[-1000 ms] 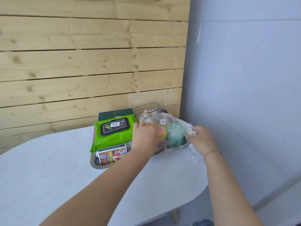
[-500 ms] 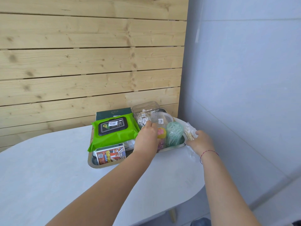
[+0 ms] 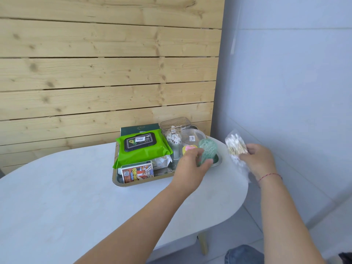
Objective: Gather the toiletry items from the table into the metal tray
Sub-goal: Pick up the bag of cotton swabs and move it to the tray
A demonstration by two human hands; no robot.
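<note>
The metal tray (image 3: 122,182) sits at the back of the white table. It holds a green wet-wipes pack (image 3: 142,150), a red printed box (image 3: 137,172), a clear jar of cotton swabs (image 3: 173,142), a round clear tub (image 3: 192,137) and a pink-yellow item (image 3: 187,149). My left hand (image 3: 191,168) is wrapped around a green translucent cup (image 3: 207,149) at the tray's right end. My right hand (image 3: 256,161) holds a clear bag of cotton swabs (image 3: 235,144) in the air, to the right of the tray.
A dark green box (image 3: 140,129) and a clear rectangular container (image 3: 175,123) stand at the tray's back, against the wooden plank wall (image 3: 106,73). A grey wall (image 3: 285,92) rises on the right. The table's rounded edge (image 3: 242,202) runs just below my right wrist.
My right hand has lifted the swab bag off the table and moved it right. My left hand slid from the swab jar to the green cup.
</note>
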